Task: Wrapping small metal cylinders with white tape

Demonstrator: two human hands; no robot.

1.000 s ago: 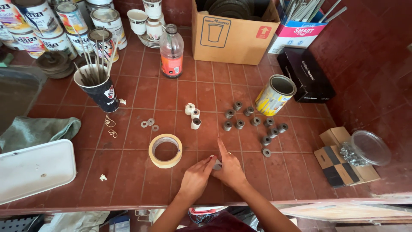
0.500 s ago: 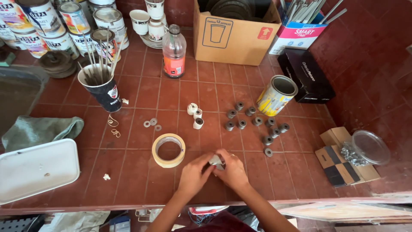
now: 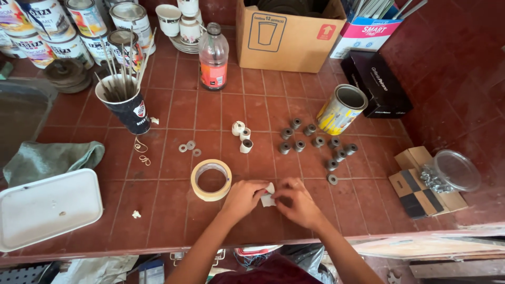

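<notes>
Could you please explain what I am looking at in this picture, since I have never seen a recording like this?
There is no machine here: a person wears a camera on the head, so the view looks down at their own two bare hands over a red tiled counter. The left hand and right hand meet at the near edge and together pinch a small whitish piece, seemingly tape wrapped around something small. Just left of them lies a roll of masking tape. Further back lie three small white-wrapped pieces, a cluster of short grey metal sleeves and a few flat washers. A yellow tin, a cup of sticks, a bottle, a cardboard box and a white tray stand around.
</notes>
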